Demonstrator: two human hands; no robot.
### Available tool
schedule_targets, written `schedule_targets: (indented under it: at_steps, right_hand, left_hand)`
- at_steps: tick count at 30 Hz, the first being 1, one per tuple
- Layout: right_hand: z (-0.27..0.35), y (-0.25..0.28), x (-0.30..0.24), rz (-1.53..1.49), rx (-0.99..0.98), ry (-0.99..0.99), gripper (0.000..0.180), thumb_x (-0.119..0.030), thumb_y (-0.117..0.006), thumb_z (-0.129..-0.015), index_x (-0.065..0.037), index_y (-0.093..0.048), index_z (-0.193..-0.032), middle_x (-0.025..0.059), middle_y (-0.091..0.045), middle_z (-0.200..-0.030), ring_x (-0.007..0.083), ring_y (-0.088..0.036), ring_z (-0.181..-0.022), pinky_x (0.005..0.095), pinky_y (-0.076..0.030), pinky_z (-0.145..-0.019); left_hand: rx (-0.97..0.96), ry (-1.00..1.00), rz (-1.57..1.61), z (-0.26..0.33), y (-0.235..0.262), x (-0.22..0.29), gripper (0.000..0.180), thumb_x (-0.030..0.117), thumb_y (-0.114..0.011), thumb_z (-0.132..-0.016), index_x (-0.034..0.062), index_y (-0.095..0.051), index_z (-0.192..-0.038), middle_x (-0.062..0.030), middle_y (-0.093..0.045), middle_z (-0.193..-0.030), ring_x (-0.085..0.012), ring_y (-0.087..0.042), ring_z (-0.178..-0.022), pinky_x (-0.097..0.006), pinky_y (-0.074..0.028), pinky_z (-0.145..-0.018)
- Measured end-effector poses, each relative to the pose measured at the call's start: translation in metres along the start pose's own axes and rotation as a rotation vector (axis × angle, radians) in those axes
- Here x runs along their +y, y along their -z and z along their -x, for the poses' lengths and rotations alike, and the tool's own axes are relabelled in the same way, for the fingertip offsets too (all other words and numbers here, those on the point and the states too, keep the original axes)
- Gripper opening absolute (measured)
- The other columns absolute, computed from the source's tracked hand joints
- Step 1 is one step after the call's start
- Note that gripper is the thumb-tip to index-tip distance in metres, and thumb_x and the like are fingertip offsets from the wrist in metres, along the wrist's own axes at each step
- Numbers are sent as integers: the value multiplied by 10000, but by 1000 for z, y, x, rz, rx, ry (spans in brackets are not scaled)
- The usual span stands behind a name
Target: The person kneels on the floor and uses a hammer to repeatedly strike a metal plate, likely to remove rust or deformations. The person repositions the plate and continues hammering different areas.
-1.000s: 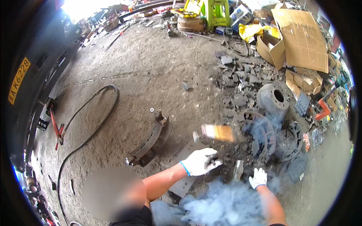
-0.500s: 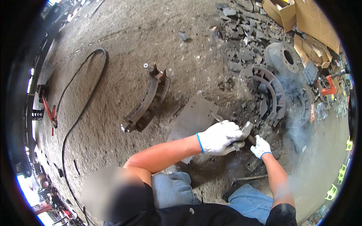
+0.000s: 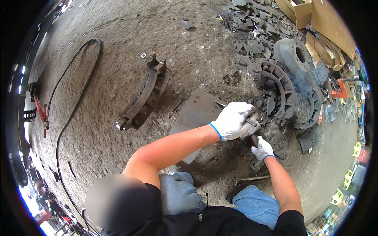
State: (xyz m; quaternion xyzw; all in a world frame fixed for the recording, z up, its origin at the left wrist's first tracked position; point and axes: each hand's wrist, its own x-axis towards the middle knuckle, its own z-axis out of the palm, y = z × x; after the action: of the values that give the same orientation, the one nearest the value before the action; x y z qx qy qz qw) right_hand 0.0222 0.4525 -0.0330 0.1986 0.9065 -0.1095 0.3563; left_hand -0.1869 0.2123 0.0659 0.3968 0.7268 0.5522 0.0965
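My left hand (image 3: 235, 120), in a white knit glove with a blue cuff, is closed around a hammer. Its grey metal head (image 3: 254, 123) shows beside my fingers; the glove hides most of the handle. Just below and to the right, my gloved right hand (image 3: 263, 149) grips a short dark brown bar-like piece (image 3: 254, 140), whose lower end I cannot make out. Under my left hand lies a flat grey metal plate (image 3: 196, 108) with small holes. A curved rusty brake shoe (image 3: 143, 94) rests on the ground farther left.
Right of my hands lie another brake shoe (image 3: 284, 84) and a round brake drum (image 3: 289, 55), with thin smoke around them. Broken dark lining pieces (image 3: 256, 29) are heaped behind. Cardboard boxes (image 3: 330, 23) stand far right. A black hose (image 3: 80, 98) loops along the left.
My left hand with the hammer has moved up slightly, away from my right hand. The whole view has shifted a little, and the smoke at the right has thinned.
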Motion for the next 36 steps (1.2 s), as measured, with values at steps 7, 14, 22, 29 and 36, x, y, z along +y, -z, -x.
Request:
schedule_targets:
  at_steps: [7, 14, 22, 29, 36]
  right_hand:
    - [42, 71, -40, -951, -93, -85, 225, -161, -751, -852, 23, -686, -963, 35, -618, -744, 135, -552, -683, 341, -474, -623]
    - [154, 226, -83, -1429, 155, 510, 425, -221, -683, -909, 35, -517, -1205, 117, -567, -691, 233, -603, -531, 336, -515, -517]
    - [188, 258, -103, -1161, 354, 1046, 222, -278, -733, -922, -85, -669, -834, 84, -630, -718, 242, -613, -646, 393, -503, -602]
    - [168, 226, -123, -769, 215, 304, 214, -76, -700, -926, -32, -587, -1102, 52, -587, -811, 133, -578, -635, 290, -494, -555]
    - [182, 246, -127, -1222, 124, 1250, 244, -249, -658, -947, -27, -557, -925, 90, -583, -752, 215, -572, -680, 336, -489, -596]
  left_hand:
    - [125, 48, 89, -5, -2, -11, 158, 156, -607, -985, 14, -669, -1015, -203, -662, -887, -407, -655, -829, -458, -528, -742]
    - [129, 104, -19, -6, -4, -9, 177, 163, -609, -1006, 46, -674, -1121, -156, -713, -955, -352, -702, -886, -411, -564, -788]
    - [142, 92, 38, -12, -15, -5, 178, 160, -606, -1002, 29, -666, -1108, -186, -698, -928, -370, -682, -835, -430, -548, -748]
    - [93, 120, -30, -2, -2, -2, 181, 147, -635, -942, 44, -682, -1083, -227, -698, -912, -444, -681, -873, -479, -551, -756]
    - [170, 49, 15, -3, -12, -12, 144, 127, -591, -992, 27, -674, -1054, -198, -682, -851, -408, -669, -775, -466, -538, -709]
